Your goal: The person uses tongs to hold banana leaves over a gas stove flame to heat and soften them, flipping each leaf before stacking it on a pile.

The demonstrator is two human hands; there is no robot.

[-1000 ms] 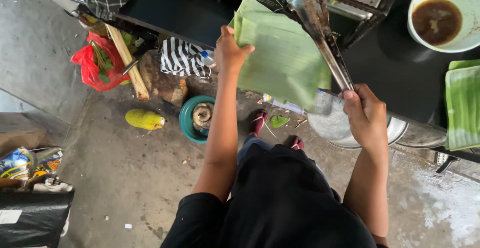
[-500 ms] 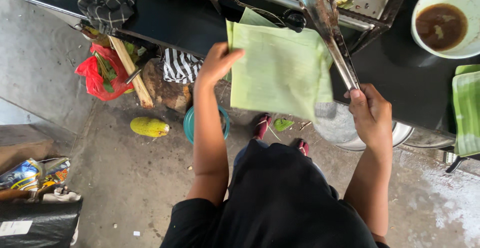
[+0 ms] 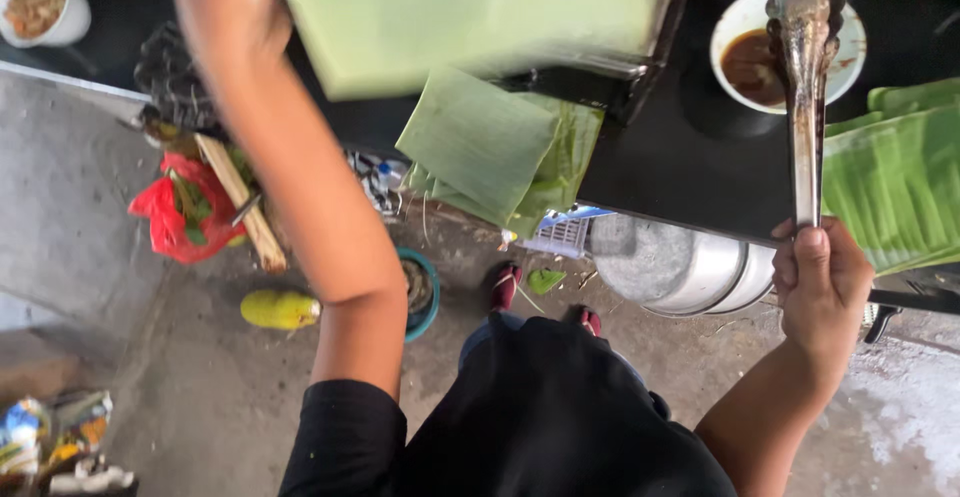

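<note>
Left hand [image 3: 225, 2] grips the edge of a green leaf sheet [image 3: 470, 12] raised above the black counter [image 3: 690, 172]. Right hand [image 3: 820, 287] is clenched round metal tongs [image 3: 805, 87] near the counter's front edge, tips over the sauce bowl [image 3: 785, 52]. Risk: the blurred, fast-moving leaf could tear or tongs could tip the bowl.

- Long greasy metal tongs [image 3: 805, 107], dull sheen, at two o'clock.
- Smooth matt green banana leaf [image 3: 470, 12], twelve o'clock.
- Glossy black countertop [image 3: 680, 172].
- Rough grey concrete floor [image 3: 170, 377].
</note>
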